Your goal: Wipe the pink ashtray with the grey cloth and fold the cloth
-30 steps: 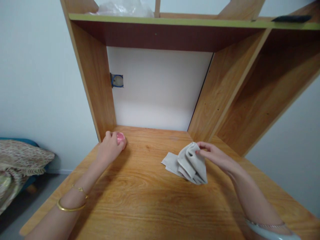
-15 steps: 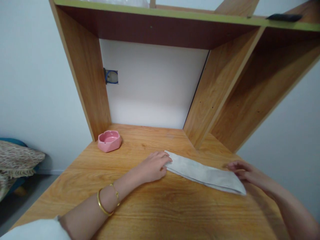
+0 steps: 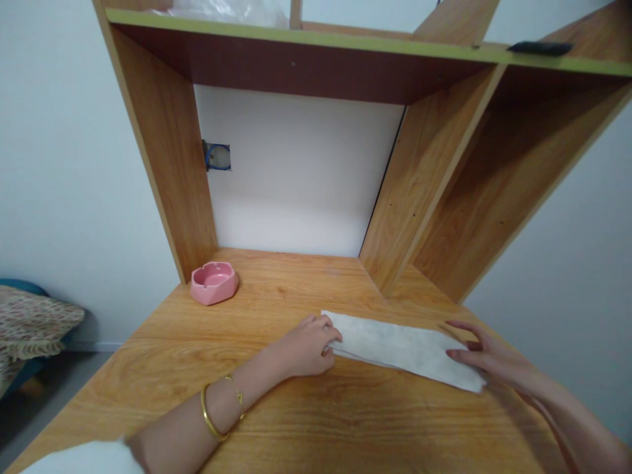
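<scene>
A pale grey-white cloth [image 3: 399, 345], folded into a long strip, lies across the wooden desk. At its left end my left hand [image 3: 312, 343] has its fingers curled over the edge, with the thumb tucked below, gripping the cloth. My right hand [image 3: 486, 352] is at the opposite end, its index finger and thumb spread apart. The thumb tip overlaps the cloth's right end; whether it presses on it I cannot tell.
A pink faceted ashtray [image 3: 214, 283] stands at the back left of the desk [image 3: 345, 421]. Wooden upright panels [image 3: 395, 197] and an overhead shelf [image 3: 306, 39] enclose the back. A patterned fringed cover [image 3: 37, 322] is at the far left.
The right hand has moved inward over the cloth's end, with its thumb and index finger wider apart. The strip lies a little straighter, its layers closer aligned. The left hand stays at the left end.
</scene>
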A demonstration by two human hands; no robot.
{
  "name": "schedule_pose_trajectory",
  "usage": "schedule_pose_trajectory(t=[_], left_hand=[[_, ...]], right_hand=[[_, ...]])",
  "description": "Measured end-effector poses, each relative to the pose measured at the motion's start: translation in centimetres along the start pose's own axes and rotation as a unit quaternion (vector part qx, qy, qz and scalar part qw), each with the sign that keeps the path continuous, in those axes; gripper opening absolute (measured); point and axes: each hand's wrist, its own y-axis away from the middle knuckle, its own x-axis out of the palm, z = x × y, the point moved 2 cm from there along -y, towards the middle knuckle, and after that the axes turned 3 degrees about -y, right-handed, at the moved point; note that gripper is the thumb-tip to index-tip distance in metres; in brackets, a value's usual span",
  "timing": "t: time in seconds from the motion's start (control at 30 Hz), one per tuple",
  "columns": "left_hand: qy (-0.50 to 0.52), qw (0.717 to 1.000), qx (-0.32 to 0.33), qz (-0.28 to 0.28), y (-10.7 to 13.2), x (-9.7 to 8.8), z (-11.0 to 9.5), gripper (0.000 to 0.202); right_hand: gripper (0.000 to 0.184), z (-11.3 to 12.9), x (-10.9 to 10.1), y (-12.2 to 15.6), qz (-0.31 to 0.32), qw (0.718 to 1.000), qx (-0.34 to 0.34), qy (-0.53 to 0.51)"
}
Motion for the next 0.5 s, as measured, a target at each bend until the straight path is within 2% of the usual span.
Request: schedule_pose_trajectory(t=[0.07, 0.13, 0.23, 0.3, 0.43, 0.5], left_hand=[[0.008, 1.0, 0.017, 0.015, 0.4, -0.3, -1.0, 0.029], [0.006, 0.999, 0.023, 0.023, 0.8, -0.7, -1.6, 0.028], [-0.008, 1.0, -0.008, 0.005, 1.1, -1.4, -1.3, 0.03], [-0.01, 0.999, -0.043, -0.015, 1.2, -1.6, -0.6, 0.031], [0.017, 0.996, -0.091, -0.016, 1.3, -1.3, 0.8, 0.034], [0.036, 0.995, -0.091, -0.01, 1.3, -0.9, 1.1, 0.036]], right_hand=[[0.055, 0.8, -0.7, -0.6, 0.017, 0.999, 0.025, -0.015], [0.056, 2.3, -1.1, -1.2, 0.005, 1.0, 0.023, 0.008], [0.058, 6.1, -0.2, -1.5, -0.048, 0.992, -0.075, 0.094], [0.059, 9.2, 1.6, -0.9, -0.071, 0.976, -0.162, 0.127], [0.069, 15.0, 6.9, 1.7, 0.002, 0.965, -0.242, 0.098], [0.073, 16.8, 9.6, 3.0, 0.043, 0.964, -0.249, 0.08]])
